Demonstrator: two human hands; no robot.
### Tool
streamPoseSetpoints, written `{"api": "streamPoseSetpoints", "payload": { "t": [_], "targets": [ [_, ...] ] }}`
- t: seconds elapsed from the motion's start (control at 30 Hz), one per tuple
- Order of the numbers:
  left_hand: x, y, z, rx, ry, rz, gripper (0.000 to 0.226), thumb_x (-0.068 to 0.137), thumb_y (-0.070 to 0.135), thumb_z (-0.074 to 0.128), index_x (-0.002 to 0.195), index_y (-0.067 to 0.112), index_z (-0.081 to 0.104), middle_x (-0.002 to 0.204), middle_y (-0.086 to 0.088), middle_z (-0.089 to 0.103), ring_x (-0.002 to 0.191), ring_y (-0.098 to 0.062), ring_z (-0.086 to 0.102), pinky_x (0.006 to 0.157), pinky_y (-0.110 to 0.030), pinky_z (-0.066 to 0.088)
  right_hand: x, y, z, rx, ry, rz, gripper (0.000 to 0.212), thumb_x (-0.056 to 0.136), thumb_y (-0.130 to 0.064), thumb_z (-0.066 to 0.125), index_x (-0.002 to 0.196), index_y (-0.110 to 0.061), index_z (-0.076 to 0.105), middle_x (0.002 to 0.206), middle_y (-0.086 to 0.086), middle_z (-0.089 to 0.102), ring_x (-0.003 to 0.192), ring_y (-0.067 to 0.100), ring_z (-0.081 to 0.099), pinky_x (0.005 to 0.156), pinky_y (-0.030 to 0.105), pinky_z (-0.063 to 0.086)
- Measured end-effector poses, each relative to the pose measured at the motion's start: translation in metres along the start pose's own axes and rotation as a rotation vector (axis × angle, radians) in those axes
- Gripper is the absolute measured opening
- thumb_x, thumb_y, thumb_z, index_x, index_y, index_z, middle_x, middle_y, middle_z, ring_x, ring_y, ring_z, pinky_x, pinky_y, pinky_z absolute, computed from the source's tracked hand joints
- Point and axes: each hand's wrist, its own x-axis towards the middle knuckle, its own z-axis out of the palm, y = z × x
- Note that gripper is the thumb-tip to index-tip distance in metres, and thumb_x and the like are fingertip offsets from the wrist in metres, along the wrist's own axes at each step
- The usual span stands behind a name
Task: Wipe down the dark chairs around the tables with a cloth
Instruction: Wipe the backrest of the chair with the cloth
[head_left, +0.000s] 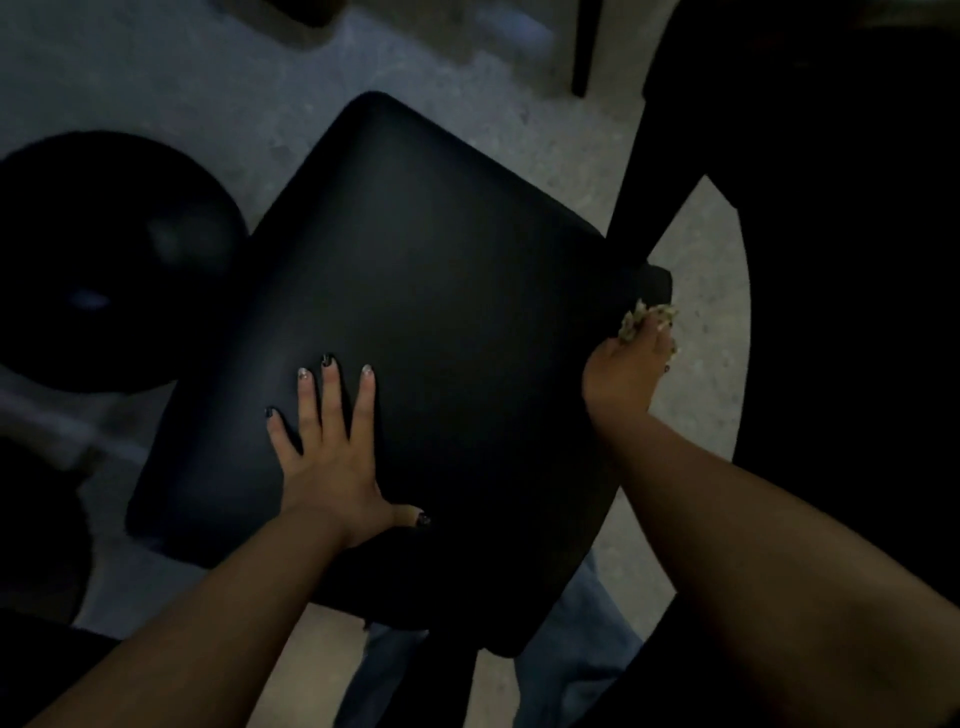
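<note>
Two hands: left hand (324, 447) flat on chair seat (426, 291); right hand (631, 364) clutches cloth (636, 318).

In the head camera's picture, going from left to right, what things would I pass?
Round dark stool → left hand flat on the dark chair seat → right hand gripping a cloth at the seat's right edge → a second dark chair.
</note>
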Motion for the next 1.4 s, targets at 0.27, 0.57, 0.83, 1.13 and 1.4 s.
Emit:
{"api": "streamPoseSetpoints", "payload": {
  "t": [0.27, 0.57, 0.83, 1.13, 1.4],
  "targets": [
    [0.045, -0.042, -0.058, 0.353, 0.287, 0.623, 0.097, 0.086, 0.071, 0.029, 0.153, 0.003, 0.013, 0.161, -0.019, 0.002, 0.149, -0.032, 0.0, 0.118, -0.049, 0.002, 0.023, -0.007, -0.017, 0.134, 0.175, -0.18, 0.045, 0.097, -0.006, 0.042, 0.142, -0.002, 0.039, 0.144, 0.018, 0.041, 0.134, 0.029, 0.038, 0.113, 0.03, 0.023],
    [0.094, -0.054, -0.048, 0.314, 0.476, 0.741, 0.071, 0.09, 0.045, 0.041, 0.148, 0.004, 0.035, 0.155, -0.017, 0.029, 0.146, -0.03, 0.023, 0.118, -0.049, 0.02, 0.039, -0.002, 0.01, 0.007, 0.213, -0.155, 0.044, 0.096, -0.008, 0.039, 0.139, -0.001, 0.041, 0.141, 0.017, 0.045, 0.131, 0.029, 0.039, 0.111, 0.032, 0.024],
    [0.096, -0.055, -0.045, 0.312, 0.53, 0.754, 0.07, 0.09, 0.044, 0.041, 0.147, 0.005, 0.037, 0.152, -0.018, 0.034, 0.143, -0.03, 0.028, 0.118, -0.048, 0.019, -0.028, -0.065, 0.055, 0.208, 0.244, -0.269, 0.045, 0.093, 0.002, 0.036, 0.136, 0.001, 0.048, 0.14, 0.021, 0.046, 0.131, 0.031, 0.039, 0.116, 0.021, 0.01],
    [0.095, -0.055, -0.046, 0.311, 0.511, 0.746, 0.071, 0.09, 0.046, 0.042, 0.148, 0.006, 0.035, 0.153, -0.017, 0.034, 0.144, -0.029, 0.028, 0.118, -0.048, 0.02, -0.011, -0.028, 0.01, -0.141, 0.167, -0.433, 0.05, 0.081, -0.003, 0.051, 0.131, -0.002, 0.052, 0.142, 0.017, 0.046, 0.134, 0.035, 0.036, 0.118, 0.037, 0.007],
    [0.096, -0.058, -0.049, 0.283, 0.501, 0.796, 0.066, 0.087, 0.032, 0.038, 0.146, 0.002, 0.037, 0.153, -0.019, 0.033, 0.144, -0.032, 0.027, 0.117, -0.05, 0.021, 0.002, 0.013, 0.005, -0.002, 0.137, -0.165, 0.053, 0.093, -0.021, 0.05, 0.144, -0.011, 0.04, 0.152, 0.015, 0.03, 0.142, 0.027, 0.024, 0.117, 0.034, 0.018]
  ]
}}
